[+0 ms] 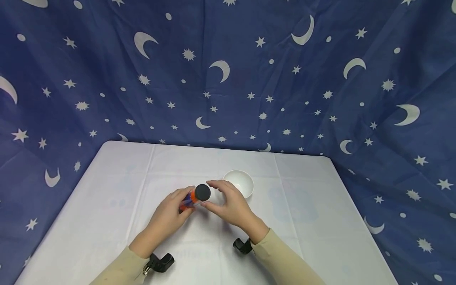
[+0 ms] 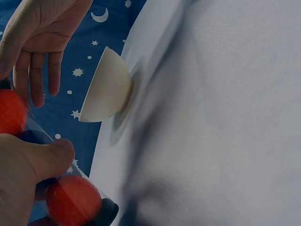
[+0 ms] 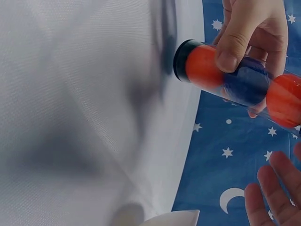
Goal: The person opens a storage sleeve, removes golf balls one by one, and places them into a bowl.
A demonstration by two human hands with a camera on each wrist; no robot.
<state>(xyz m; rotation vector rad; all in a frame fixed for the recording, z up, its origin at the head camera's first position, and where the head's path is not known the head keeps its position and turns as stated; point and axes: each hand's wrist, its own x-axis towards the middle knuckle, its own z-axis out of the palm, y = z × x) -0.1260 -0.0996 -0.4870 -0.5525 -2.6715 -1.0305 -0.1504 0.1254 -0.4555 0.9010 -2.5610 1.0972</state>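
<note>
My left hand grips a clear tube of balls, held tilted over the table. In the right wrist view, two orange balls and a blue ball between them show through its wall, and a black end cap closes the lower end. The upper black cap faces up in the head view. Close beside that cap is my right hand, its fingers extended and its thumb near the tube. Just behind the right hand stands a white bowl, partly covered by it in the head view.
A white cloth covers the table. Behind and at the sides hangs a blue curtain with moons and stars. A black wrist mount sits on the left sleeve, another on the right.
</note>
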